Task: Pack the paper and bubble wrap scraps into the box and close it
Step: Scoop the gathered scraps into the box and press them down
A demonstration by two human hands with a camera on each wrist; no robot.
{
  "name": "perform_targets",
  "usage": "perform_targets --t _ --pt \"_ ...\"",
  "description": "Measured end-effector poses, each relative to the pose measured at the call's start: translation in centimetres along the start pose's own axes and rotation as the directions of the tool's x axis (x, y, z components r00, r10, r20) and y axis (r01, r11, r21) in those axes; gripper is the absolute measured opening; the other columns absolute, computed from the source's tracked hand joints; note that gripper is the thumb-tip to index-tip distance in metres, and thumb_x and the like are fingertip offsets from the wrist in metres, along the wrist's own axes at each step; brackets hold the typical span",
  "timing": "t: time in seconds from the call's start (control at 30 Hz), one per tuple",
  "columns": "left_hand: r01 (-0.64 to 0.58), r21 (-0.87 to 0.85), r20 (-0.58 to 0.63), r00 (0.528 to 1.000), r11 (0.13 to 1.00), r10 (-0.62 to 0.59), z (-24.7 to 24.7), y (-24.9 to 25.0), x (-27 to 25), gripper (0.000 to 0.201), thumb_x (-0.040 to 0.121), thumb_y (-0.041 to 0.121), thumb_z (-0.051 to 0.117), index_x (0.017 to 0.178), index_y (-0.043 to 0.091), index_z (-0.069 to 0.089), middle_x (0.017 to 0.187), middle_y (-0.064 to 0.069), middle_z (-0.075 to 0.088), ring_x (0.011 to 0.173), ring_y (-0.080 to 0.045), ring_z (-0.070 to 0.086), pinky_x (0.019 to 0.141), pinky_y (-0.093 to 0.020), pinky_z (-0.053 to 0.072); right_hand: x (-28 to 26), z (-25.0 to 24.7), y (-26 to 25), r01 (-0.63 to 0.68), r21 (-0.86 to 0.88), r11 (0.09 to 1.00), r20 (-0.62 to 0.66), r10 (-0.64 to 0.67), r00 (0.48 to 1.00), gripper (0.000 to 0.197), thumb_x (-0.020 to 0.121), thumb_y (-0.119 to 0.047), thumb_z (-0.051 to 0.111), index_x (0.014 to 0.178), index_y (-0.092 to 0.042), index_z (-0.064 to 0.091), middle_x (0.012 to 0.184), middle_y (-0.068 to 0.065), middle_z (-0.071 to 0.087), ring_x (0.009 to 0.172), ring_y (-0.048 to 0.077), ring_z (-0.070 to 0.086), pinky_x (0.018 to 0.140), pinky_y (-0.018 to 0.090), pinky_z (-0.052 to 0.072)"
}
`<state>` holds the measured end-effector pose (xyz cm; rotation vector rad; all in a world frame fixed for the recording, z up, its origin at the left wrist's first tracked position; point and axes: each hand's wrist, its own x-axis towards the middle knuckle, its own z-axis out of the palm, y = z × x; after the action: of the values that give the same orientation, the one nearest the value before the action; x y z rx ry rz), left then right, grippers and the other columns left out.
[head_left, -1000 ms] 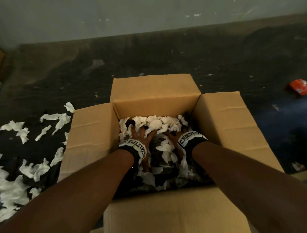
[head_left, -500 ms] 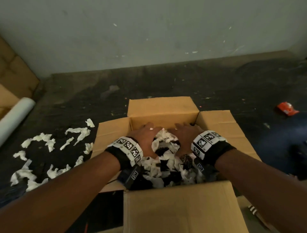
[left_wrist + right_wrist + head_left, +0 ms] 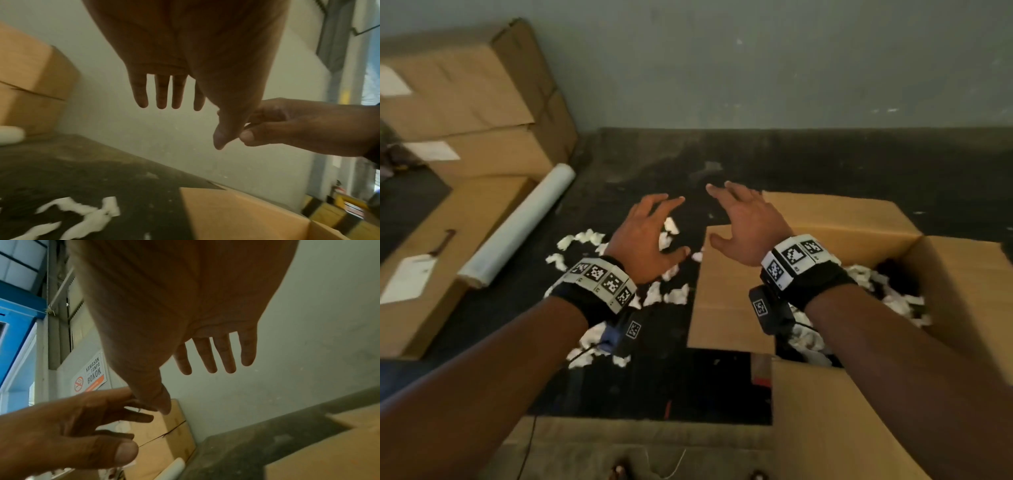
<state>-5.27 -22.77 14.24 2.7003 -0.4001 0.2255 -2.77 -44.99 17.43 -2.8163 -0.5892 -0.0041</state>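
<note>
Both hands are held in the air with fingers spread, nothing gripped: the left hand (image 3: 645, 236) over white scraps (image 3: 667, 294) strewn on the dark floor (image 3: 825, 164), the right hand (image 3: 748, 228) over the left flap of the open box (image 3: 859, 219) at three o'clock, where more scraps are seen inside.

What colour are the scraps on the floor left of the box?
White scraps, against the dark floor; clearest in the head view.
</note>
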Motion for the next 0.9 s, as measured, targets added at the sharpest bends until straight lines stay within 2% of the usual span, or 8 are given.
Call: perform_targets --t 0.13,0.23,0.33,0.43,0.57,0.67,0.77,0.9 --pt "0.162 -0.042 0.001 0.987 0.986 -0.162 -2.1 -9.3 -6.1 0.087 0.080 0.046 0.079 0.153 0.026 0.037 0.150 -0.007 0.038 0.137 -0.027 0.043 0.113 -0.046 0.040 2.7 4.6 -8.7 0.064 0.095 0.993 0.037 -0.068 0.997 0.086 0.085 -0.046 0.066 0.157 -0.027 0.023 0.160 0.011 0.028 0.143 0.036 0.032 0.110 0.056 0.038" --pt "0.256 -0.043 0.070 0.965 0.966 -0.252 -2.1 -15.7 -11.0 0.091 0.078 0.049 0.080 0.154 0.030 0.033 0.152 -0.007 0.034 0.139 -0.029 0.039 0.113 -0.049 0.041 3.9 9.3 -14.3 0.081 0.139 0.987 0.076 -0.092 0.993 0.090 0.084 -0.047 0.069 0.158 -0.029 0.021 0.162 0.011 0.023 0.146 0.034 0.028 0.113 0.052 0.036" --pt "0.353 -0.004 0.186 0.919 0.936 -0.346 -0.7 -20.7 -15.9 0.114 0.068 0.056 0.085 0.158 0.036 0.018 0.160 -0.009 0.018 0.145 -0.037 0.027 0.114 -0.055 0.036 3.6 15.0 -18.1 0.043 0.111 0.993 0.200 -0.065 0.978 0.112 0.076 -0.057 0.075 0.159 -0.036 0.003 0.167 0.010 0.002 0.152 0.036 0.010 0.117 0.056 0.028" --pt "0.380 0.103 0.387 0.836 0.919 -0.389 1.9 -24.4 -20.0 0.145 0.052 0.066 0.089 0.156 0.047 -0.010 0.166 -0.004 -0.011 0.152 -0.040 0.001 0.117 -0.063 0.025 1.7 21.2 -19.5 -0.038 0.050 0.998 0.351 0.018 0.936 0.141 0.060 -0.064 0.084 0.152 -0.046 -0.022 0.164 0.005 -0.026 0.151 0.041 -0.012 0.117 0.062 0.014" --pt "0.322 0.193 0.535 0.757 0.927 -0.374 5.7 -28.2 -22.9 0.153 0.048 0.068 0.090 0.151 0.052 -0.023 0.163 -0.002 -0.031 0.152 -0.039 -0.014 0.119 -0.065 0.014 -1.5 27.6 -19.0 -0.145 -0.036 0.989 0.481 0.144 0.865 0.152 0.054 -0.065 0.087 0.144 -0.050 -0.034 0.156 0.005 -0.042 0.149 0.043 -0.020 0.118 0.064 0.014" --pt "0.299 0.136 0.530 0.783 0.944 -0.325 7.6 -30.0 -23.0 0.144 0.056 0.071 0.084 0.151 0.052 -0.023 0.162 -0.003 -0.033 0.152 -0.038 -0.016 0.120 -0.061 0.012 -2.2 30.0 -18.2 -0.178 -0.025 0.984 0.521 0.165 0.837 0.145 0.060 -0.064 0.085 0.146 -0.051 -0.030 0.157 0.003 -0.042 0.149 0.041 -0.020 0.118 0.062 0.013" --pt "0.263 0.073 0.516 0.816 0.962 -0.262 8.9 -31.4 -21.8 0.128 0.068 0.069 0.078 0.154 0.051 -0.015 0.165 -0.004 -0.026 0.153 -0.037 -0.009 0.122 -0.060 0.012 -1.1 31.1 -17.6 -0.153 -0.035 0.988 0.542 0.148 0.827 0.127 0.071 -0.061 0.080 0.154 -0.047 -0.014 0.162 0.000 -0.032 0.151 0.040 -0.013 0.119 0.060 0.017" --pt "0.239 0.028 0.451 0.864 0.971 -0.226 9.9 -32.8 -18.5 0.108 0.077 0.057 0.078 0.159 0.042 0.009 0.167 -0.003 -0.011 0.154 -0.035 0.009 0.120 -0.056 0.028 3.2 31.7 -17.0 -0.127 -0.025 0.992 0.529 0.121 0.840 0.098 0.082 -0.051 0.075 0.157 -0.041 0.013 0.166 -0.008 -0.016 0.152 0.036 -0.004 0.117 0.061 0.024"
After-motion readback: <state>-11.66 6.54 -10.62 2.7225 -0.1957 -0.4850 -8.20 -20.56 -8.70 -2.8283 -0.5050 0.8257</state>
